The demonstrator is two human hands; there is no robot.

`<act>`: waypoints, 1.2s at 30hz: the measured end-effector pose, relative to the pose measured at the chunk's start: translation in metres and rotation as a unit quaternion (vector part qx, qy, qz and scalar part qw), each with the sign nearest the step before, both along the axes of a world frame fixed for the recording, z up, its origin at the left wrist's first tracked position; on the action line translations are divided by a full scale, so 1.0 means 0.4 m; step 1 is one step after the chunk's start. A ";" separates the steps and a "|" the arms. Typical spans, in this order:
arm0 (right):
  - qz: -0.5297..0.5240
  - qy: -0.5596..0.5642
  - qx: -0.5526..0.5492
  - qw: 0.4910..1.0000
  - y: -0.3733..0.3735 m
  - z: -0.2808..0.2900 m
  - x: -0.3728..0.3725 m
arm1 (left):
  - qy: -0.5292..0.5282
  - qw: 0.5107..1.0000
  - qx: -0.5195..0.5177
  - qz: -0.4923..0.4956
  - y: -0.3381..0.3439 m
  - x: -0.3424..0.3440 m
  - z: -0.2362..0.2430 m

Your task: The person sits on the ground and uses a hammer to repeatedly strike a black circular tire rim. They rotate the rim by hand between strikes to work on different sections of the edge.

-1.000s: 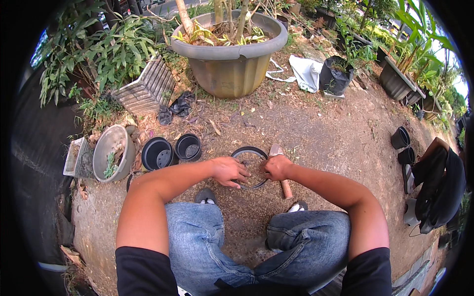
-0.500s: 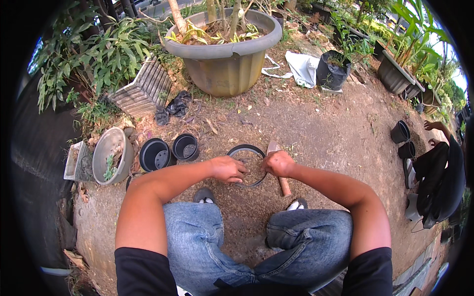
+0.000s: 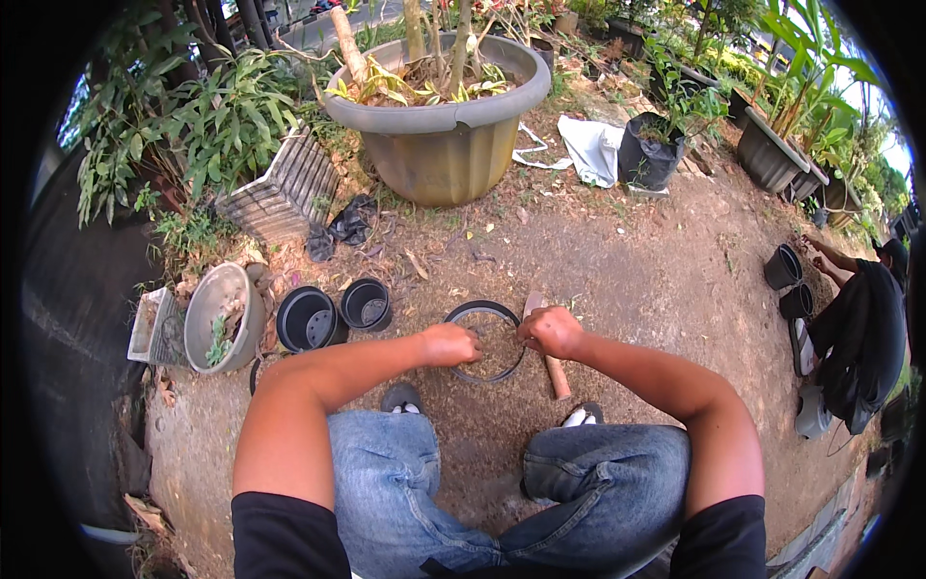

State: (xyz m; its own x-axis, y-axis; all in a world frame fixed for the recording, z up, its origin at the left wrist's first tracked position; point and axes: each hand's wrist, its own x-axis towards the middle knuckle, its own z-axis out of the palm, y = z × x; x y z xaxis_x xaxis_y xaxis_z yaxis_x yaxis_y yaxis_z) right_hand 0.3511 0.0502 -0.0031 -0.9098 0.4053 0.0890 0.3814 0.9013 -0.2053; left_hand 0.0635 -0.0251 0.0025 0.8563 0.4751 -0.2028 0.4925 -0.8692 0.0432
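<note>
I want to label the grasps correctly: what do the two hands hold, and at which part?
Both hands grip the round black plastic pot of soil by its rim: left hand on its left edge, right hand on its right. The wooden-handled trowel lies unheld.

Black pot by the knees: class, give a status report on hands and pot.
Left hand and right hand on black pot rim. Pot holds soil. Wooden-handled tool beside it.

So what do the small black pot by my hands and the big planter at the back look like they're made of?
The small black pot looks like thin matte plastic, judging by its slim rim and flat black colour; it holds brownish soil. The big planter has a thick rolled rim and a dull grey-olive, weathered surface, so cement or heavy plastic; the picture leaves that open.
</note>
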 end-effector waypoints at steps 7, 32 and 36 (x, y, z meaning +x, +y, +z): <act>-0.005 -0.001 0.016 1.000 -0.008 -0.006 0.004 | -0.048 0.999 0.003 0.004 -0.011 -0.050 -0.029; 0.045 0.015 0.052 0.998 -0.036 0.001 -0.042 | -0.081 0.995 0.045 -0.038 -0.032 -0.088 0.007; 0.074 -0.028 0.043 0.996 -0.054 -0.001 -0.097 | -0.081 0.996 0.035 -0.031 -0.034 -0.077 -0.002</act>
